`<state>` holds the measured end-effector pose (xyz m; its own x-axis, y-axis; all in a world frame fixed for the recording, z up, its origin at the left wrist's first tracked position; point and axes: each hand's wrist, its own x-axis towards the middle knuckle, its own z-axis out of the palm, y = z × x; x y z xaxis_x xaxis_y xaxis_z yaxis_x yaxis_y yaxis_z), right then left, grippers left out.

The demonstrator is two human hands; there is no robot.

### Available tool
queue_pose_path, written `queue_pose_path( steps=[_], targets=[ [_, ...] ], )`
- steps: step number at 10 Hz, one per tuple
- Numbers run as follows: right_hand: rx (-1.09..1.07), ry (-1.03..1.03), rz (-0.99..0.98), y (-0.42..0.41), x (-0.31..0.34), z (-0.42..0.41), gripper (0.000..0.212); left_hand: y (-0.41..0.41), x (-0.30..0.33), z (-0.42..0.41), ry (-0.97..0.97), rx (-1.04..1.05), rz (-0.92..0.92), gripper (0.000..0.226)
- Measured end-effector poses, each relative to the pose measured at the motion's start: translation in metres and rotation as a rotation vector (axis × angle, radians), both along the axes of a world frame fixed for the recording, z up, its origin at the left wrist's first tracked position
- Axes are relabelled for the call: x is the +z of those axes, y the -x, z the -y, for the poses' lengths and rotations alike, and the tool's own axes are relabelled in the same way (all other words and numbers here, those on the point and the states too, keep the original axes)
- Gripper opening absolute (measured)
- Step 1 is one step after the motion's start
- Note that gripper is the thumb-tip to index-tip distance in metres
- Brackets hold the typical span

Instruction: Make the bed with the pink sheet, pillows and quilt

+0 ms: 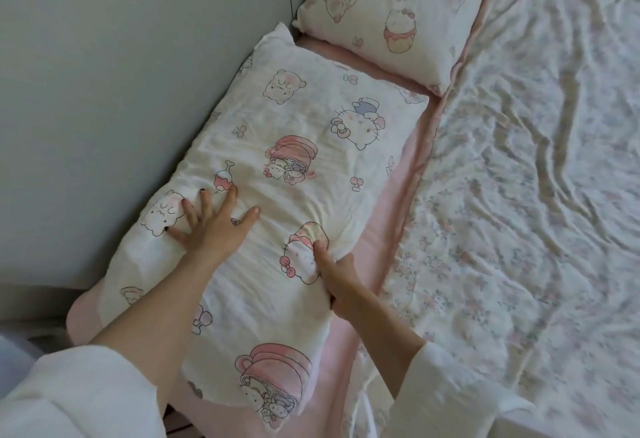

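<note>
While both sleeves enter from the bottom of the frame, the right hand [337, 275] pinches a bunched fold on the near pillow's [277, 174] right edge, thumb on top; the left hand [211, 221] lies spread and flat on its left half, beside the grey wall [121, 56]; the pillow's long axis runs from lower centre toward upper left, away from both hands; beyond it the second pillow [391, 11] sits at the top; pink sheet [398, 178] shows between pillow and flowered quilt [519, 160], which fills the right.
</note>
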<state>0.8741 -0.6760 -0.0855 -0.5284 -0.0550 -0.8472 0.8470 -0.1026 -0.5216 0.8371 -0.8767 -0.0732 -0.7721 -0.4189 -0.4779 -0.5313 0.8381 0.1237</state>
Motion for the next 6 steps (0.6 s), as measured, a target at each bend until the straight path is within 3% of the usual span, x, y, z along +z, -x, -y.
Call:
queue_pose_path(
  steps=[1,2,3,4,5,6],
  targets=[
    [0.058,-0.048,-0.035,0.001,-0.001,-0.009,0.06,-0.008,0.002,-0.014,0.041,0.021,-0.025,0.071],
    [0.116,-0.094,-0.024,0.001,0.012,-0.017,0.041,-0.024,0.005,-0.034,0.073,0.019,-0.113,0.066],
    [0.15,-0.157,-0.036,0.001,0.026,-0.027,0.04,-0.044,0.005,-0.054,0.107,-0.03,-0.211,0.063],
    [0.094,-0.241,-0.128,0.005,0.049,-0.039,0.058,-0.062,0.005,-0.075,0.123,-0.109,-0.26,0.066],
    [-0.018,-0.145,-0.247,0.011,0.116,-0.054,0.042,-0.082,0.007,-0.099,0.099,-0.165,-0.28,0.064],
    [-0.143,0.167,-0.48,0.015,0.199,-0.081,0.021,-0.092,0.002,-0.115,0.121,-0.18,-0.279,0.065]
  ],
)
